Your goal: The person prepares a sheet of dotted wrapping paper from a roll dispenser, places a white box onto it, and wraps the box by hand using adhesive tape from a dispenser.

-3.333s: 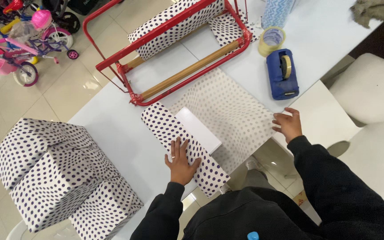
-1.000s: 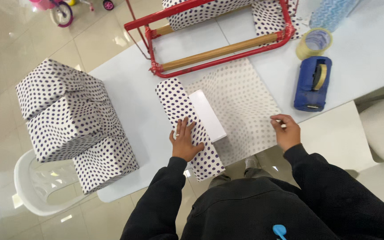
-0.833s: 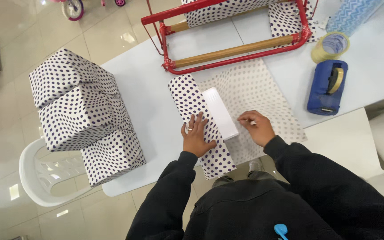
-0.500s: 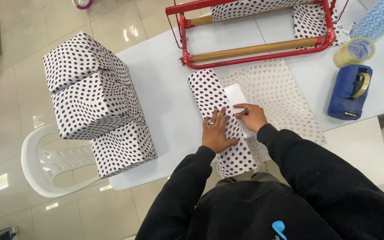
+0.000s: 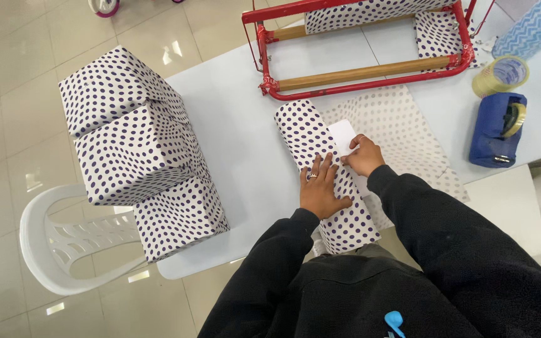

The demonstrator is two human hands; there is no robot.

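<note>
Flat left hand [image 5: 320,191] (fingers spread), dotted wrap [image 5: 324,169]

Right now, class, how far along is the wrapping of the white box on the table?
Done: three wrapped boxes are stacked on the white chair. In hand: one flap of dotted wrapping paper is folded over the white box, pressed flat by the left hand, while the right hand pinches its edge. Left: the other side of the sheet lies flat, no tape shows on it, and the tape dispenser sits untouched.

Three dotted wrapped boxes [image 5: 136,153] stacked on chair
</note>
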